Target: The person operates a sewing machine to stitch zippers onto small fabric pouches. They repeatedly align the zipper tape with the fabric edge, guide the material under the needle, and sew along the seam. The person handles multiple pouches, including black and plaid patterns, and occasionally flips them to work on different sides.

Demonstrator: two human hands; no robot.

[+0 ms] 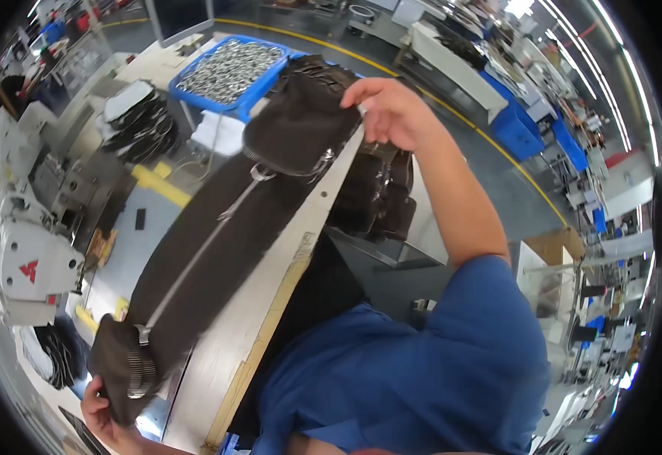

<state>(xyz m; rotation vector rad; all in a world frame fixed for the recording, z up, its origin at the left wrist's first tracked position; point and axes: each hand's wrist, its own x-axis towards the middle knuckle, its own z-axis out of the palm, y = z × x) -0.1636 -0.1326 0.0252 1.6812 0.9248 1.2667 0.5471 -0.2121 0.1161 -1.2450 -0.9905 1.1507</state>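
Observation:
A long dark brown fabric piece (pixel 217 250) with pale zipper strips and metal pulls lies diagonally along the worktable (pixel 293 258), its two ends bunched. My left hand (pixel 107 417) grips the lower end at the bottom left, fingers partly hidden by the cloth. My right hand (pixel 388 114) has curled fingers at the upper end's corner, holding its edge. More dark brown pieces (pixel 369 197) are piled just below my right hand, beside the table edge.
A white sewing machine (pixel 35 250) stands left, with stacked fabric (pixel 134 129) behind it and more cloth (pixel 50 356) below. A blue tray of small metal parts (pixel 228 64) sits at the back. A blue bin (pixel 516 125) and other workbenches (pixel 452 57) are beyond the aisle.

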